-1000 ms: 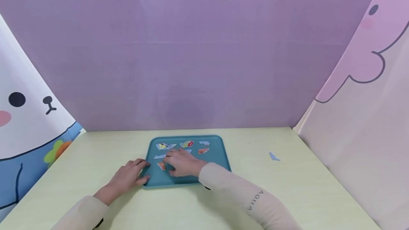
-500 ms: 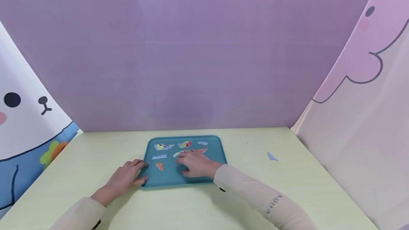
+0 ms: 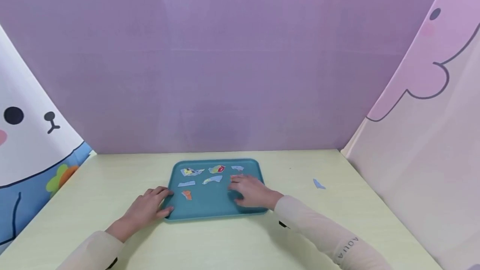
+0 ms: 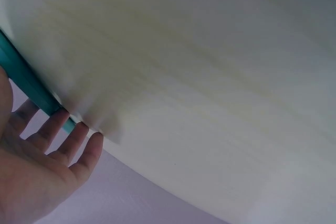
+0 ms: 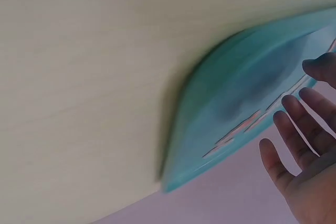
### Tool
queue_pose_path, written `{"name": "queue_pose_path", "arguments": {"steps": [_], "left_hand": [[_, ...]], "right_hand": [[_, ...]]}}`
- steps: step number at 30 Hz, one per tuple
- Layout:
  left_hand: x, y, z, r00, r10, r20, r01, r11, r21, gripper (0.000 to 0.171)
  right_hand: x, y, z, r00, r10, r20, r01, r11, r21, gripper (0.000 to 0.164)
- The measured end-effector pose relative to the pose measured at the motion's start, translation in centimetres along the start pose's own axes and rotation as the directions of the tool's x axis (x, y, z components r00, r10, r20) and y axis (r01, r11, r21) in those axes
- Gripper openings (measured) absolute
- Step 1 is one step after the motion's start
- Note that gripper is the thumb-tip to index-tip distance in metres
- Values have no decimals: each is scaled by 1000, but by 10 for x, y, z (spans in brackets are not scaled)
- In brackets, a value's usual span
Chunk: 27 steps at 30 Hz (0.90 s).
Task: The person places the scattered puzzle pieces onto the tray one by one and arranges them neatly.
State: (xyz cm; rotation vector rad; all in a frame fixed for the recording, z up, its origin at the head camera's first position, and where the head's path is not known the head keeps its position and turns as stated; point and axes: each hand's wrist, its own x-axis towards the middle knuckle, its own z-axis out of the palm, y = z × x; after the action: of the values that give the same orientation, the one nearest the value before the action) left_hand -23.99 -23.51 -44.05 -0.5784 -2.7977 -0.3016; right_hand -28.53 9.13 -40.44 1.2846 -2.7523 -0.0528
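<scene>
A teal tray [image 3: 210,216] lies on the table with several torn pieces of printed paper on it. My left hand [image 3: 148,206] rests at the tray's left rim, its fingers relaxed along the edge; the left wrist view shows the fingertips [image 4: 63,111] by that rim. Over the right part of the tray is my right hand [image 3: 250,191], fingers apart and loosely bent, holding nothing in the right wrist view. It partly covers an orange piece [image 3: 235,176]. Left of it lie a pale blue-and-yellow piece [image 3: 212,179], a thin blue strip [image 3: 186,184] and another orange piece [image 3: 187,195].
Along the tray's back are a yellow-and-white piece [image 3: 192,172], a red-and-green piece [image 3: 217,169] and a small bluish piece [image 3: 237,168]. One blue piece [image 3: 319,184] lies on the table [image 3: 300,211] to the right. A purple curtain [image 3: 240,74] stands behind.
My right hand has moved right across the tray, from near the front-left orange piece, uncovering the pieces in the middle. The left hand stays at the tray's rim.
</scene>
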Motion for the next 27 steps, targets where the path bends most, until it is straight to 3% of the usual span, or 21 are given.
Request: {"name": "queue_pose_path", "arguments": {"steps": [16, 27], "left_hand": [[0, -1, 1, 1000, -5, 13, 5, 1000, 2, 44], [0, 0, 0, 1000, -3, 15, 3, 1000, -7, 45]], "right_hand": [[-50, 46, -3, 982, 175, -74, -166, 980, 112, 33], [-90, 84, 4, 959, 238, -155, -226, 970, 89, 30]]}}
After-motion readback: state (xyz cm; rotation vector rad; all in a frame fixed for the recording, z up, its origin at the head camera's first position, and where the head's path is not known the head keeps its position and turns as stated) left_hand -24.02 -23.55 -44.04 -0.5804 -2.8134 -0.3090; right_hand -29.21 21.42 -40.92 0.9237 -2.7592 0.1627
